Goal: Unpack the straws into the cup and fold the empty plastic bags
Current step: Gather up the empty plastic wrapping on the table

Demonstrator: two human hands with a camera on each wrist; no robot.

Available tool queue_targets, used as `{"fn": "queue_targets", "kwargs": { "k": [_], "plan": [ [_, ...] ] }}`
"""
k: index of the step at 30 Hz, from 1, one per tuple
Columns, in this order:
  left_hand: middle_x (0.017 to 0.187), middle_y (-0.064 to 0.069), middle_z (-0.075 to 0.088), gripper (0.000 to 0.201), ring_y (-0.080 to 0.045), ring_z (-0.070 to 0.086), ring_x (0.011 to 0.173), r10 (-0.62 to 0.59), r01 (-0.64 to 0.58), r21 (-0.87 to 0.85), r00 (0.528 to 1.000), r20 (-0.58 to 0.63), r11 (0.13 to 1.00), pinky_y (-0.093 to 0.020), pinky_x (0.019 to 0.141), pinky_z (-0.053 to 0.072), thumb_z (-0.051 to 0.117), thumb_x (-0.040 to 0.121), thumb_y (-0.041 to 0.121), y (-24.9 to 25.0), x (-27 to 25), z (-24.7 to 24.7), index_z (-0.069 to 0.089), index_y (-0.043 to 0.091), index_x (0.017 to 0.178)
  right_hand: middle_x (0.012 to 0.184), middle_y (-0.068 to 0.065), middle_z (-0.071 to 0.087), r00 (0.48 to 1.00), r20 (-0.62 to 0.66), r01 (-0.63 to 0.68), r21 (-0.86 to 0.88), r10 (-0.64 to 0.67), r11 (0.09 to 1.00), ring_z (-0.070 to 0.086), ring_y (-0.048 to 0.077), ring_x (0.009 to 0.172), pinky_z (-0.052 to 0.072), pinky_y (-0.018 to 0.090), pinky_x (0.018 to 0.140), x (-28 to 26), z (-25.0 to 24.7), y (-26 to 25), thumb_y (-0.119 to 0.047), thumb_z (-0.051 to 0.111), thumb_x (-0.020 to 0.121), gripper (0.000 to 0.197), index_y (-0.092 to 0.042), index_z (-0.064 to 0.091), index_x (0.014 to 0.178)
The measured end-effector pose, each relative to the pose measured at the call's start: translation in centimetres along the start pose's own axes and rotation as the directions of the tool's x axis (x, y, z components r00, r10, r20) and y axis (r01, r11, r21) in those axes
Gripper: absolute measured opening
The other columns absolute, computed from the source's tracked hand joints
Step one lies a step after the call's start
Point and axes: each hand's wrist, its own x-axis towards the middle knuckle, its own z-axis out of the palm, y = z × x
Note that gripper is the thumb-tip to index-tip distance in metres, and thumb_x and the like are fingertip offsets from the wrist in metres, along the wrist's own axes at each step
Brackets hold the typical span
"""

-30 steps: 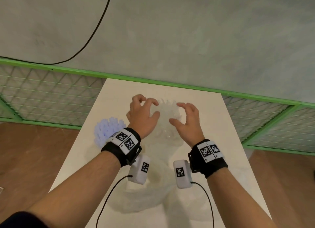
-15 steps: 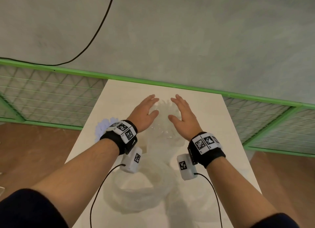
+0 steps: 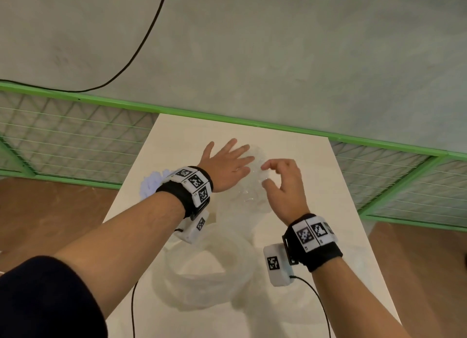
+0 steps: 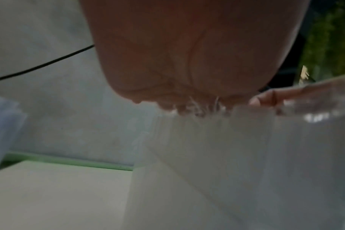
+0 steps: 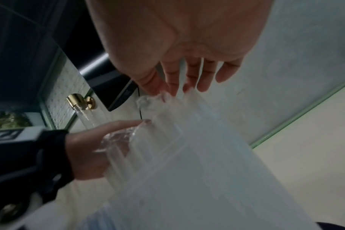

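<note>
Our left hand lies spread flat on the straws, steadying them, while our right hand pinches their tips beside it.

White table runs away from us, far edge against a green-framed wire mesh fence. Beyond it, grey floor with a black cable curving across. Brown wooden floor shows on both sides, near left and right.

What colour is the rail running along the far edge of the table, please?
Green; the rail shows best in the head view.
</note>
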Motion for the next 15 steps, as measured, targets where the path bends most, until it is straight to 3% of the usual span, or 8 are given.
{"fn": "queue_targets", "kwargs": {
  "k": [2,4,6,8,10,12,13,15],
  "plan": [
    [0.163,0.015,-0.007,0.053,-0.009,-0.012,0.15,-0.051,0.045,0.118,0.997,0.05,0.992,-0.055,0.118,-0.01,0.015,0.103,0.046,-0.3,0.3,0.1,0.005,0.038,0.154,0.111,-0.008,0.048,0.995,0.098,-0.001,-0.121,0.013,0.993,0.044,0.018,0.112,0.035,0.044,0.099,-0.9,0.1,0.0,-0.03,0.048,0.074,0.032,-0.033,0.063,0.103],
    [0.163,0.013,-0.008,0.052,-0.011,-0.009,0.15,-0.098,0.098,0.14,0.995,-0.005,0.985,-0.056,0.118,-0.008,0.011,0.103,0.047,-0.5,0.4,0.1,0.005,0.039,0.154,0.121,-0.009,0.046,0.989,0.148,0.033,-0.246,0.004,0.969,0.042,0.019,0.117,0.031,0.037,0.093,-1.4,0.2,0.3,-0.037,0.043,0.08,0.044,-0.033,0.063,0.12],
    [0.163,0.012,-0.011,0.051,-0.013,-0.007,0.15,-0.146,0.152,0.057,0.985,-0.093,0.987,-0.057,0.118,-0.004,0.012,0.103,0.048,-0.3,0.1,0.1,0.007,0.041,0.153,0.138,-0.013,0.041,0.988,0.154,0.066,-0.332,-0.015,0.941,0.037,0.019,0.123,0.026,0.035,0.089,-1.8,0.1,0.8,-0.045,0.037,0.091,0.05,-0.037,0.05,0.138],
    [0.163,0.011,-0.001,0.049,-0.015,0.002,0.15,-0.183,0.169,-0.082,0.957,-0.224,0.982,-0.054,0.116,0.006,0.018,0.103,0.047,0.3,-0.7,-0.2,0.018,0.039,0.151,0.148,-0.019,0.031,0.992,0.126,0.044,-0.3,-0.006,0.953,0.029,0.014,0.128,0.023,0.035,0.092,-2.4,-0.2,0.9,-0.05,0.035,0.097,0.048,-0.042,0.039,0.144],
    [0.151,0.004,0.024,0.037,-0.018,0.025,0.138,-0.196,0.14,-0.168,0.898,-0.395,0.976,-0.046,0.104,0.02,0.032,0.102,0.036,1.0,-2.3,-0.5,0.041,0.032,0.138,0.143,-0.022,0.035,0.996,0.063,0.078,-0.238,-0.065,0.968,0.029,0.01,0.126,0.023,0.034,0.092,-3.3,-0.4,0.5,-0.05,0.039,0.096,0.042,-0.045,0.045,0.138],
    [0.126,0.003,0.04,0.023,-0.018,0.04,0.118,-0.183,0.115,-0.167,0.857,-0.481,0.979,-0.038,0.089,0.023,0.045,0.095,0.021,1.4,-4.3,-0.6,0.052,0.027,0.116,0.127,-0.023,0.042,0.986,0.046,0.166,-0.244,-0.159,0.956,0.033,0.008,0.117,0.023,0.031,0.085,-4.1,-0.3,-0.1,-0.048,0.042,0.095,0.03,-0.045,0.057,0.121],
    [0.116,0.005,0.045,0.019,-0.017,0.044,0.111,-0.174,0.113,-0.157,0.868,-0.465,0.981,-0.037,0.086,0.024,0.047,0.092,0.018,1.5,-5.2,-0.4,0.054,0.026,0.109,0.122,-0.023,0.043,0.98,0.068,0.199,-0.28,-0.188,0.939,0.033,0.008,0.113,0.021,0.031,0.082,-4.3,0.0,-0.2,-0.049,0.04,0.095,0.029,-0.044,0.06,0.116],
    [0.11,0.008,0.05,0.017,-0.016,0.048,0.108,-0.149,0.109,-0.129,0.921,-0.36,0.986,-0.038,0.088,0.025,0.046,0.092,0.02,1.8,-6.4,0.4,0.057,0.027,0.104,0.123,-0.021,0.043,0.975,0.134,0.219,-0.396,-0.18,0.892,0.032,0.011,0.113,0.018,0.031,0.08,-4.3,0.6,-0.2,-0.053,0.031,0.094,0.039,-0.044,0.058,0.121]
  ]
}}
